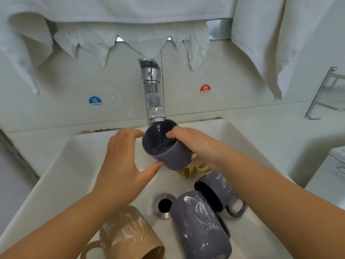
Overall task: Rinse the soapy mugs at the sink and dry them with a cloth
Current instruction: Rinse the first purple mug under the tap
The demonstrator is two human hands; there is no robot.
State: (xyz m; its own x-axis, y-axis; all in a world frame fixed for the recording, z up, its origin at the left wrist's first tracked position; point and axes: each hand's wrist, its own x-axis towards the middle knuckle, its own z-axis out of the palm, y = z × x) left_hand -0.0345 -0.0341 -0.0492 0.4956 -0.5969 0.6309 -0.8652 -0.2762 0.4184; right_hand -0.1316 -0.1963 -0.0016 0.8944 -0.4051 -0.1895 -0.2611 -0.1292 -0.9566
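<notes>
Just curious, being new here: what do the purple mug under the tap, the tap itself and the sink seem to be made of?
Purple mug: probably glazed ceramic, going by its thick wall and soft sheen.
Tap: polished chrome-look metal with mirror-like reflections; its lower part looks clear, perhaps plastic.
Sink: smooth white ceramic or a similar moulded material, lightly glossy.

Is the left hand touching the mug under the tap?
Touching: the head view shows the left hand's thumb against the purple mug's lower wall.
</notes>
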